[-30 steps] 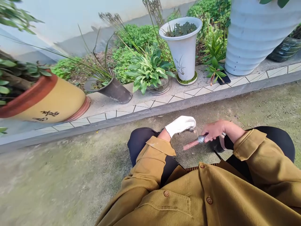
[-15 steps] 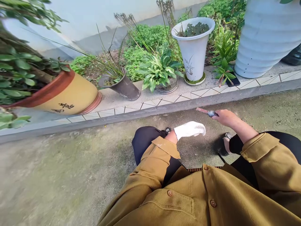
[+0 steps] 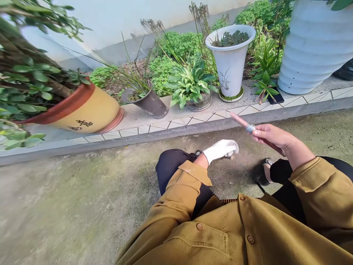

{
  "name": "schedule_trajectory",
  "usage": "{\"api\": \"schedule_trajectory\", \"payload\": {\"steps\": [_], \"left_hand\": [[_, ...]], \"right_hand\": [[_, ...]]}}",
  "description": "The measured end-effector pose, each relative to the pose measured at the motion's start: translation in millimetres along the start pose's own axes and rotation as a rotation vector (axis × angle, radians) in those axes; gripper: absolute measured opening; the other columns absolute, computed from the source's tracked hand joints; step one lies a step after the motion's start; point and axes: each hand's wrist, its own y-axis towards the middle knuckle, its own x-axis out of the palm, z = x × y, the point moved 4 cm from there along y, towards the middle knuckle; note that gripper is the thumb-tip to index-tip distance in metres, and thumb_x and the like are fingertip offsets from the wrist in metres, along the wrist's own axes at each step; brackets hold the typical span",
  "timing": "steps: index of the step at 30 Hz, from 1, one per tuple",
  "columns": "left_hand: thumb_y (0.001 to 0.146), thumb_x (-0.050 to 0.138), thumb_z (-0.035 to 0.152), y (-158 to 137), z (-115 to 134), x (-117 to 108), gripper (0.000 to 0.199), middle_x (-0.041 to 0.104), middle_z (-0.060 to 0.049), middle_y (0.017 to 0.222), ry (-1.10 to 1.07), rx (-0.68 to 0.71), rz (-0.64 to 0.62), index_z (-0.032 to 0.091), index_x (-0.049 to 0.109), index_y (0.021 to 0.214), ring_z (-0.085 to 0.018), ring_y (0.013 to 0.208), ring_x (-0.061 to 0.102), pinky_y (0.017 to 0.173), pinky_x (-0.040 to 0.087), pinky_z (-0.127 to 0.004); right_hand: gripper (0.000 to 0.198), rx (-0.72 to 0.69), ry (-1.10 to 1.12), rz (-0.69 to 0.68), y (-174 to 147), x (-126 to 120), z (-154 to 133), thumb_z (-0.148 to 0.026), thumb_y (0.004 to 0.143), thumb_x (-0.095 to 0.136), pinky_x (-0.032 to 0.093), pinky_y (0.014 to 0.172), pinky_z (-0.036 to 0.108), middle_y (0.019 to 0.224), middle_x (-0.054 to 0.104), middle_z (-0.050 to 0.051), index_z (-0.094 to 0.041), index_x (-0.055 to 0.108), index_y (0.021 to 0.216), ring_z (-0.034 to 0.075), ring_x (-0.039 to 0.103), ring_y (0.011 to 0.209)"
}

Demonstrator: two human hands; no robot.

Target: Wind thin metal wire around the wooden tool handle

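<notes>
Crouched over rough ground [image 3: 110,206], a person in a mustard-brown jacket [image 3: 215,239] holds both hands out in front, as we look down from head height. We see the bare right hand [image 3: 271,136] with its fingers closed around the near end of a reddish-brown stick [image 3: 238,119], which points toward the tiled ledge [image 3: 182,122]; silvery wire [image 3: 250,127] is coiled around it, just beside the fingers. A thin strand [image 3: 242,137] runs from the coil to the white-gloved left hand [image 3: 221,151], whose fingers are curled together over a small brownish piece [image 3: 232,157], too hidden for us to identify. Along the ledge we find a yellow pot [image 3: 96,106] with a red rim, a grey pot [image 3: 153,105] leaning over, a leafy plant [image 3: 190,82], a flared white pot [image 3: 228,62] on a saucer [image 3: 239,96], a dark phone [image 3: 277,97] and a large ribbed pot [image 3: 311,48].
</notes>
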Motion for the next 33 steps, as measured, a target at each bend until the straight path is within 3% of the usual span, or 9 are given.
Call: {"api": "schedule_trajectory", "payload": {"steps": [3,7,11,17,19,21,25,30,33], "left_hand": [[0.086,0.061,0.04,-1.8,3.1,8.4,0.025,0.059,-0.003,0.061,0.035,-0.02,-0.109,0.016,0.069,0.082,-0.009,0.05,0.046,0.047,0.034,-0.022],[0.086,0.063,0.035,-6.6,8.5,9.9,0.019,0.067,-0.006,0.071,0.057,0.013,-0.136,0.019,0.071,0.08,-0.01,0.054,0.049,0.052,0.039,-0.024],[0.086,0.062,0.032,-11.6,15.1,-1.3,0.018,0.066,-0.006,0.071,0.095,0.049,-0.097,0.018,0.07,0.078,-0.011,0.056,0.05,0.054,0.039,-0.024],[0.083,0.061,0.031,-11.0,8.0,-13.7,0.017,0.061,-0.003,0.069,0.095,0.057,-0.042,0.016,0.066,0.076,-0.01,0.057,0.048,0.054,0.039,-0.023],[0.085,0.059,0.033,-6.7,2.2,-12.5,0.02,0.059,-0.001,0.069,0.07,0.071,-0.001,0.014,0.065,0.081,-0.01,0.059,0.048,0.055,0.039,-0.022],[0.088,0.055,0.036,-2.4,-2.5,-8.8,0.025,0.056,0.0,0.066,0.048,0.064,0.017,0.013,0.065,0.086,-0.01,0.058,0.048,0.055,0.039,-0.022],[0.089,0.055,0.041,-1.2,-4.8,1.2,0.029,0.057,-0.001,0.062,0.059,-0.005,-0.04,0.015,0.068,0.088,-0.01,0.053,0.049,0.052,0.039,-0.021],[0.084,0.064,0.041,-13.0,0.9,2.7,0.021,0.062,-0.004,0.064,0.108,0.043,-0.053,0.021,0.071,0.083,-0.012,0.057,0.053,0.053,0.041,-0.023],[0.083,0.065,0.041,-14.9,3.2,0.9,0.022,0.061,-0.004,0.065,0.118,0.055,-0.077,0.02,0.07,0.08,-0.012,0.057,0.052,0.053,0.04,-0.024]], "right_hand": [[0.04,0.124,-0.19,0.256,11.1,-22.1,16.8,-0.055,0.089,0.051,0.038,0.053,0.026,0.071,0.059,0.004,-0.017,0.062,0.09,0.013,0.049,0.058],[0.029,0.333,-0.825,0.238,22.6,-25.0,34.6,-0.042,0.09,0.051,0.04,0.062,0.03,0.082,0.068,0.01,-0.018,0.067,0.093,0.021,0.061,0.073],[0.024,0.378,-0.986,-0.145,19.3,-0.9,42.0,-0.037,0.088,0.056,0.039,0.062,0.031,0.082,0.07,0.011,-0.019,0.07,0.093,0.024,0.063,0.075],[0.031,0.244,-0.461,-0.734,-8.6,53.2,18.4,-0.049,0.08,0.066,0.039,0.056,0.025,0.067,0.06,0.0,-0.018,0.063,0.081,0.013,0.053,0.059],[0.041,0.105,-0.299,-0.618,-8.1,49.7,3.1,-0.059,0.082,0.061,0.039,0.057,0.025,0.07,0.059,-0.001,-0.018,0.06,0.083,0.012,0.051,0.061],[0.045,0.011,-0.268,-0.327,-2.0,30.5,-4.9,-0.063,0.086,0.055,0.038,0.058,0.025,0.071,0.057,-0.001,-0.018,0.057,0.082,0.011,0.049,0.061],[0.039,0.068,-0.448,0.079,8.5,-8.2,5.6,-0.056,0.09,0.049,0.036,0.057,0.026,0.066,0.056,0.0,-0.02,0.053,0.074,0.012,0.047,0.057],[0.031,0.295,-0.873,0.237,16.8,-25.5,27.4,-0.044,0.092,0.047,0.039,0.064,0.03,0.082,0.068,0.009,-0.019,0.065,0.09,0.021,0.061,0.073],[0.034,0.408,-1.078,0.129,19.8,-15.2,36.9,-0.043,0.091,0.051,0.042,0.067,0.032,0.098,0.071,0.014,-0.019,0.069,0.106,0.026,0.065,0.085]]}}
